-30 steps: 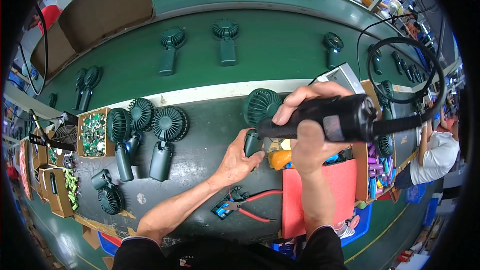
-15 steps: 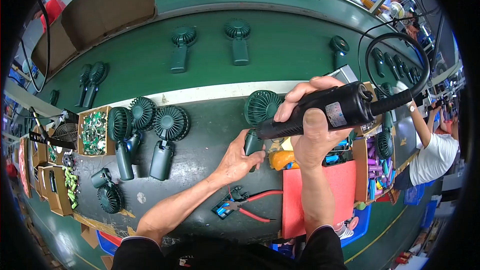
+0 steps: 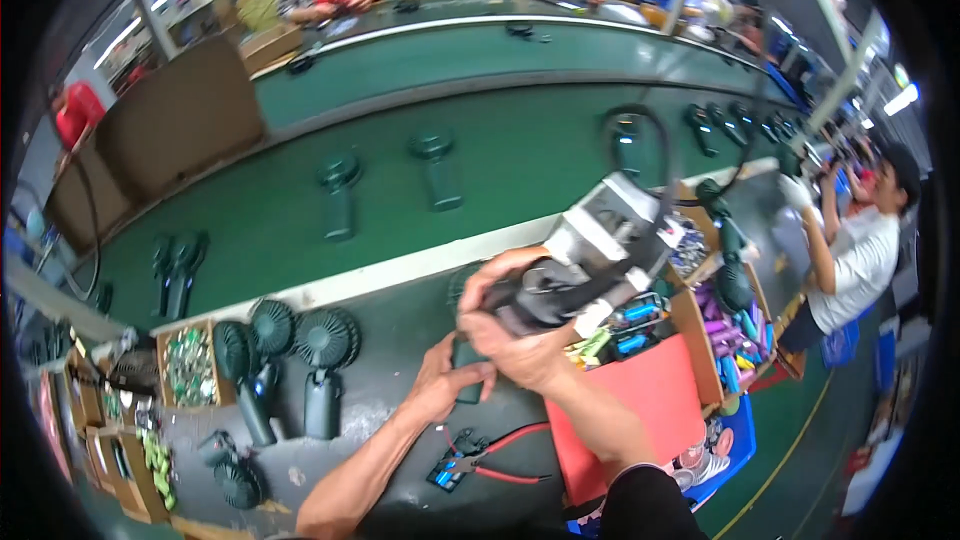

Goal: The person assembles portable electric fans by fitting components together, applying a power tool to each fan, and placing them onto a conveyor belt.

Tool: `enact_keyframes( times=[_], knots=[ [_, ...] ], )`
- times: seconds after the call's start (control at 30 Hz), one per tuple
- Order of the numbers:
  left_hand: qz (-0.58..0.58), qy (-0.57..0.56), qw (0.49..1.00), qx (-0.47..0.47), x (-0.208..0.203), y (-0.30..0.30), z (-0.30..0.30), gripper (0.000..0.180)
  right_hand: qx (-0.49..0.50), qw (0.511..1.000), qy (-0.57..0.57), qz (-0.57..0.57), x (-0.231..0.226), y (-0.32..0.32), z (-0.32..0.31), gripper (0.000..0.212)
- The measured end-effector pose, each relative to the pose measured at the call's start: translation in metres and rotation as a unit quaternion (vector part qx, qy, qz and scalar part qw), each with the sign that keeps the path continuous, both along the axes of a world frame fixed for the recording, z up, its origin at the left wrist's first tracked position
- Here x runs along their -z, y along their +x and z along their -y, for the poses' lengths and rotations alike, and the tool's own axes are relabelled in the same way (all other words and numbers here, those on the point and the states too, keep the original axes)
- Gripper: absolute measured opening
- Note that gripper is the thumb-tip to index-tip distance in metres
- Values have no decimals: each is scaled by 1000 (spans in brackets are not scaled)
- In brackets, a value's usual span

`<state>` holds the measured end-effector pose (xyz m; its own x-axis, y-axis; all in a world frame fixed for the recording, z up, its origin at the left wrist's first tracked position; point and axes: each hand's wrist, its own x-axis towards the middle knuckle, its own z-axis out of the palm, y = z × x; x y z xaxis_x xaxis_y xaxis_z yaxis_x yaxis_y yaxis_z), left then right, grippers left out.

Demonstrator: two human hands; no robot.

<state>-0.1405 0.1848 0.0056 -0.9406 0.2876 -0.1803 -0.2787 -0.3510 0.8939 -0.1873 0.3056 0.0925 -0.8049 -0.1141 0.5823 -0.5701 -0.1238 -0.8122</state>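
My left hand (image 3: 432, 388) grips a dark green handheld fan (image 3: 466, 352) by its handle on the work table. My right hand (image 3: 525, 348) is wrapped round a black electric screwdriver (image 3: 535, 298) with a thick cable, held over the fan. The hand and tool hide most of the fan's head and the driver's tip. Just below my hands lie red-handled pliers (image 3: 512, 434), beside a small opened green part (image 3: 447, 472) with a blue cell. To the left, several green fans (image 3: 322, 400) rest on the table.
A red mat (image 3: 640, 405) and a box of purple and blue cells (image 3: 712, 360) are at right. A silver metal box (image 3: 610, 215) stands behind my right hand. Beyond runs a green conveyor belt (image 3: 510, 165) carrying fans. A co-worker (image 3: 865, 250) stands at far right.
The view has tilted up and turned, showing more of the people across the belt. The screwdriver has swung from lying sideways to a steeper angle, its cable end toward me, above the fan.
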Motion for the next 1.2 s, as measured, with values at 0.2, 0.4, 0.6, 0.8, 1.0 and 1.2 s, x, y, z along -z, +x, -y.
enact_keyframes(
  times=[0.2,0.4,0.6,0.8,1.0,1.2],
  knots=[
    [8,-19,1000,21,14,-5,-8,37,-69,992,-6,107,-4,0,-18,31],
    [38,33,998,-38,49,-4,-3,38,-67,996,27,-44,-12,5,2,45],
    [30,43,998,-27,5,-4,-9,29,43,987,-145,-59,-44,-12,-40,27],
    [22,59,996,-58,8,-4,-10,29,234,972,-25,-18,-54,-27,-74,12],
    [-9,7,996,-88,9,0,-12,40,226,974,-5,8,-42,-38,-68,39],
    [-22,3,997,-72,10,-2,-7,33,211,977,-29,-6,-54,-22,-68,42]
  ],
)
